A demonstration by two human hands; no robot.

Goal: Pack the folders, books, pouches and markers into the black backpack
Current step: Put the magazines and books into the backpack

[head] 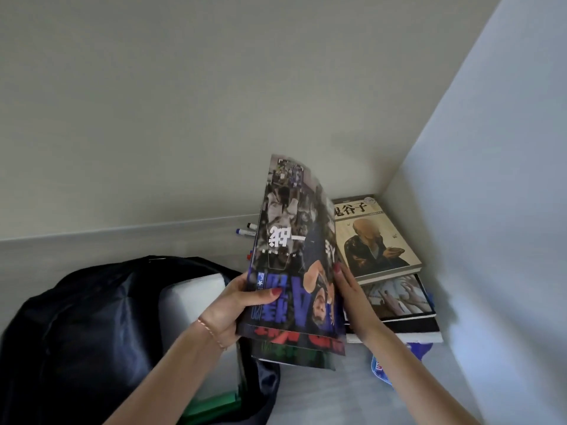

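Note:
A dark glossy magazine (294, 256) stands tilted above the open black backpack (92, 326). My left hand (242, 305) grips its lower left edge, thumb on the cover. My right hand (349, 289) rests flat against its right edge. A second thin magazine (291, 355) hangs just under it. Inside the backpack show a white block (196, 292) and green folders (214, 406). A stack of books (380, 250) lies at the right by the wall. Two markers (247, 230) lie behind the magazine, near the back wall.
The grey surface sits in a corner, with a wall behind and a white wall (491, 210) close on the right. A blue pouch (399, 360) pokes out from under the book stack, beneath my right forearm.

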